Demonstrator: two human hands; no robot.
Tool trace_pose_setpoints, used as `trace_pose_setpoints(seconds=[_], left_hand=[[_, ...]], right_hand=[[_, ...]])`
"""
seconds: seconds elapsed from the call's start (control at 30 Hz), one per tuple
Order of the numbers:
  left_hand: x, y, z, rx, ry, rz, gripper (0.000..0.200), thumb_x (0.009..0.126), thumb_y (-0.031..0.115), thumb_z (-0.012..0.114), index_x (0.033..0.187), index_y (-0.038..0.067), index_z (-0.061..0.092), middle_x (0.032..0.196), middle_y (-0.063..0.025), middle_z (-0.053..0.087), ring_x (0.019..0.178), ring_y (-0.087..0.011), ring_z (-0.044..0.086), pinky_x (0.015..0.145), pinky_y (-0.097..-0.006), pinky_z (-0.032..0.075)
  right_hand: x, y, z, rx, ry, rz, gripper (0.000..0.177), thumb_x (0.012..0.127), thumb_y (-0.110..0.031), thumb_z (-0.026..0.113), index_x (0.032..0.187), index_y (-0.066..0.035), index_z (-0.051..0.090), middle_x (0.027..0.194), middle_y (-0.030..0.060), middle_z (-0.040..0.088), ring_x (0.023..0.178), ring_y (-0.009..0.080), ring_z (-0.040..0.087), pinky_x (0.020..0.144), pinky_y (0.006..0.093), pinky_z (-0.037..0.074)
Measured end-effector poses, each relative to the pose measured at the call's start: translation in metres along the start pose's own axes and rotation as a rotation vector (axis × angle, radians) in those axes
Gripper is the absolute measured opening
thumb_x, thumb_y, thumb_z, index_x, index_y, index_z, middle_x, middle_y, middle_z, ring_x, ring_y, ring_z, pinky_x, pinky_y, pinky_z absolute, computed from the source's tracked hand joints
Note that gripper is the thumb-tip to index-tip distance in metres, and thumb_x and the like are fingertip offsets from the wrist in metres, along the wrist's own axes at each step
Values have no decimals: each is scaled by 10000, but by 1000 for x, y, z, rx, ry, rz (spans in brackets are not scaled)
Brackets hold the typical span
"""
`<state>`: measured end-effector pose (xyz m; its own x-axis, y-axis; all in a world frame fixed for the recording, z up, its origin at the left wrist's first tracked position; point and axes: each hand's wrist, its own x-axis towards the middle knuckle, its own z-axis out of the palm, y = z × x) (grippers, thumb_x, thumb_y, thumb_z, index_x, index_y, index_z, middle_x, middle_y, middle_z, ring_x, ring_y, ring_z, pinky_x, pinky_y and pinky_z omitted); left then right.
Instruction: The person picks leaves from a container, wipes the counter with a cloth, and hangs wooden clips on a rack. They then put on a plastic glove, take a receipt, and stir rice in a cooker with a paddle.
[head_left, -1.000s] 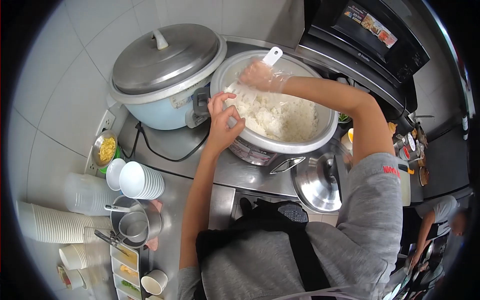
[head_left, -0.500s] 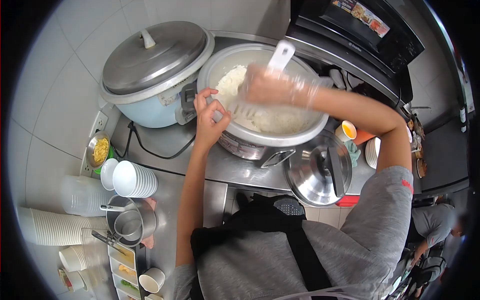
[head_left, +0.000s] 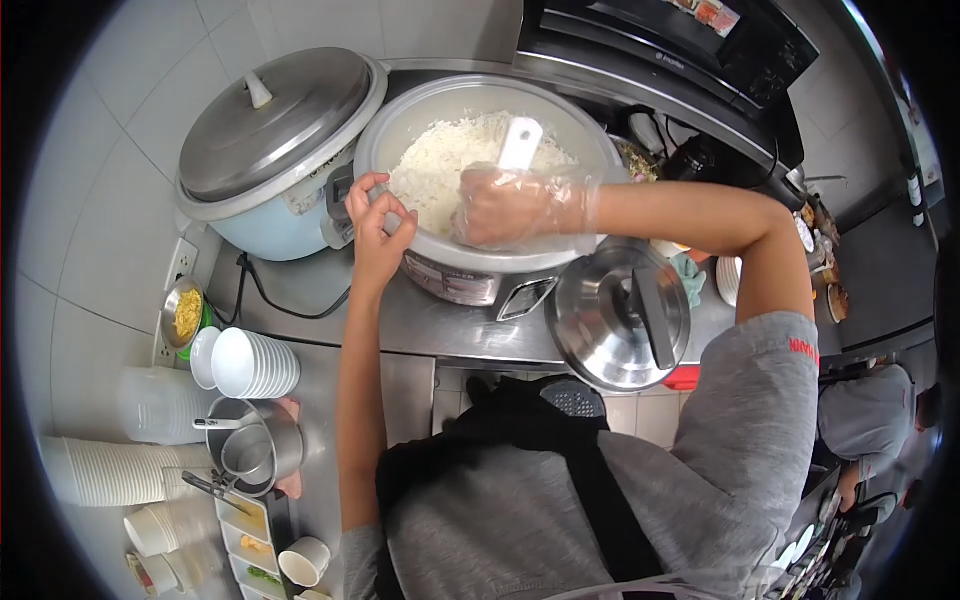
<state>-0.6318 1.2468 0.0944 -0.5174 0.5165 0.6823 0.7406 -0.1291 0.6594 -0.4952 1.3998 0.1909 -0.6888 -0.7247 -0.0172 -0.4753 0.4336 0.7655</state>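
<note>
A large rice cooker [head_left: 455, 280] stands uncovered in front of me, with white rice [head_left: 440, 155] inside its pot. My right hand [head_left: 512, 208], in a clear plastic glove, is closed around a white rice paddle [head_left: 520, 145] over the near side of the pot. The paddle's handle sticks up above the fist; its blade is hidden behind the hand. At the left rim my left hand [head_left: 382, 225] is bare and pinches the pot's edge between thumb and fingers.
A lidded blue cooker [head_left: 280, 225] stands to the left. A metal lid [head_left: 620, 315] rests at right, beside a green cloth [head_left: 688, 278]. Stacked white bowls [head_left: 255, 363], metal pots [head_left: 250, 450] and condiment trays [head_left: 250, 545] line the left counter. A black appliance [head_left: 660, 60] sits behind.
My right hand has moved down and nearer to me within the pot, and the paddle blade has gone out of sight. The left hand keeps its place on the rim. The view has shifted slightly.
</note>
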Motion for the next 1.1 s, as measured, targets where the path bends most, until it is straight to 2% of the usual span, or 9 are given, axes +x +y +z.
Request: trace_pose_setpoints(seconds=[0.13,0.2,0.3,0.43,0.57,0.87,0.97,1.07,1.1], left_hand=[[-3,7,-4,70,4,-7,143,690,108,657,680,68,520,1142,-124,439,1092,-309,357,944,-415,274],[-2,17,-4,163,-26,63,179,701,171,682,723,75,532,1089,-123,460,1053,-311,384,920,-418,293],[-13,64,8,275,-157,229,330,703,338,708,826,80,543,988,-109,489,954,-295,436,864,-416,325],[-41,82,39,350,-205,321,493,655,442,705,950,87,531,967,-73,503,928,-263,456,867,-408,322],[-46,77,44,404,-173,316,492,669,433,684,970,79,522,937,-55,501,907,-253,455,856,-400,321],[-41,80,38,354,-171,281,483,663,394,699,959,65,507,922,-68,499,888,-257,461,826,-393,341],[-44,80,40,332,-160,290,486,661,387,703,958,58,503,925,-73,499,883,-261,462,820,-395,347],[-42,79,40,317,-137,299,491,664,386,701,963,52,501,933,-78,495,885,-266,458,819,-396,349],[-42,80,37,314,-145,298,491,667,388,698,966,51,502,936,-80,493,887,-267,455,819,-395,349]], right_hand=[[-37,22,24,133,12,2,135,680,-187,597,586,-98,561,525,8,547,550,155,562,564,275,431],[-45,48,6,161,-324,264,60,654,-143,656,598,-143,635,619,20,641,551,161,609,544,303,427],[-61,70,34,-234,-512,349,33,676,-159,670,650,-146,655,664,22,658,565,160,615,553,293,425],[-88,60,94,-280,-648,304,49,702,-192,653,686,-145,654,668,11,654,577,156,609,571,311,419],[-95,56,101,-132,-512,339,43,710,-197,645,679,-170,657,655,3,648,598,154,624,562,294,427],[-42,28,52,-172,-533,139,76,678,-161,628,614,-121,625,644,32,636,588,177,617,567,299,444],[-34,19,23,-3,-530,94,55,660,-145,638,611,-121,627,646,32,642,594,170,627,554,293,458],[-42,15,8,-34,-571,87,51,656,-138,642,609,-123,628,625,26,632,606,165,634,543,289,469],[-52,19,19,73,-641,199,30,654,-137,645,625,-131,636,627,18,632,620,164,635,535,295,476]])
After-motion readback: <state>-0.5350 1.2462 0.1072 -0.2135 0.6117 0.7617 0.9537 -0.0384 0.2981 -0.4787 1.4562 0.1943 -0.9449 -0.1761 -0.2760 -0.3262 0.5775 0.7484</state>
